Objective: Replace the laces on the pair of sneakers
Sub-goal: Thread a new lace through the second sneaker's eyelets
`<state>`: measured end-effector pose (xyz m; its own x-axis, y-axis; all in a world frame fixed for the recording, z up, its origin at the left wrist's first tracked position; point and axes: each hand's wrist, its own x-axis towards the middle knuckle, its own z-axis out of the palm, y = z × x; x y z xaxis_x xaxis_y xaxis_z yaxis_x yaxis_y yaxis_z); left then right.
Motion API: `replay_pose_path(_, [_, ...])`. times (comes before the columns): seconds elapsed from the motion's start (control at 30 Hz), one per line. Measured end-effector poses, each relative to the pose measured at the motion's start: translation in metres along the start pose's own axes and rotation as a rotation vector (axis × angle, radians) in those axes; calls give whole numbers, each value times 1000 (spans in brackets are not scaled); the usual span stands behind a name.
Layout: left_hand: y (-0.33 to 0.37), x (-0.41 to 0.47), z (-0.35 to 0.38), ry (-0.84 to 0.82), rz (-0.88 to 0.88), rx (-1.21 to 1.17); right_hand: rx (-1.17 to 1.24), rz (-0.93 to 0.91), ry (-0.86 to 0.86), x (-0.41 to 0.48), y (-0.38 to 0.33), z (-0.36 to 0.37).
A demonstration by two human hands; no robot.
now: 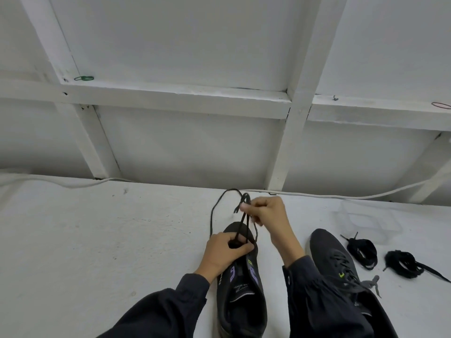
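pinching a thin black lace (pixel 244 224), right hand (pixel 267 213) raised; left hand (pixel 223 252) grips the dark sneaker (pixel 244 303).

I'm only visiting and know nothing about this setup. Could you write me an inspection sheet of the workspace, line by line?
Surface: white table, lightly scuffed.
Job's things: middle sneaker, black lace partly threaded; second sneaker to its right, laced in grey; lace bundle and second lace bundle further right.
Clutter: clear plastic packet; green rubber band and red rubber band on the ledges.
Grips: left hand holds the middle sneaker; right hand pinches the black lace above the toe.
Cables: white cable along the table's back edge.
Surroundings: white panelled wall with beams.
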<state>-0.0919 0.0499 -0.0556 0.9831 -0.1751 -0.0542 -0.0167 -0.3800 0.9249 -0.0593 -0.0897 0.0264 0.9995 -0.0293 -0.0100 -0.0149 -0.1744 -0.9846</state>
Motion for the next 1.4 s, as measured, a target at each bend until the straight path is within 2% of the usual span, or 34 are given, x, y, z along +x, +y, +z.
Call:
replay_pose_path(0.17, [-2, 0, -1, 5, -12, -14, 83, -107, 55, 36, -47, -7])
replay_pose_path(0.4, [-4, 0, -1, -7, -15, -55, 173, -68, 61, 54, -30, 12])
replay_pose_path(0.5, [-4, 0, 0, -20, -13, -43, 220, 37, -77, 60, -10, 7])
replay_pose_path(0.57, [-4, 1, 0, -17, -18, -34, 33, 123, -138, 62, 14, 2])
replay_pose_path(0.63, [-3, 0, 1, -8, -19, -24, -341, 184, -136, 63, 42, 0])
replay_pose_path(0.7, [-3, 0, 2, -2, -17, -23, -596, 221, -139, 62, 64, 4])
replay_pose_path(0.83, [-3, 0, 2, 4, -10, -20, -773, 145, -42, 58, 82, 15])
replay_pose_path(0.97, [-1, 0, 3, 6, -4, -14, -898, 105, -57, 62, 81, 16])
replay_pose_path(1.03, [0, -1, 3, 12, 5, -12, -821, 101, 24, 64, 77, 10])
replay_pose_path(1.2, [-1, -5, 6, 54, 52, 39, -183, -17, 428, 75, 47, -19])
replay_pose_path(1.3, [-2, -7, 8, 85, 95, 75, -124, -35, 485, 77, 43, -29])
replay_pose_path(1.4, [-2, -10, 10, 94, 129, 40, -166, 69, 552, 71, 59, -34])
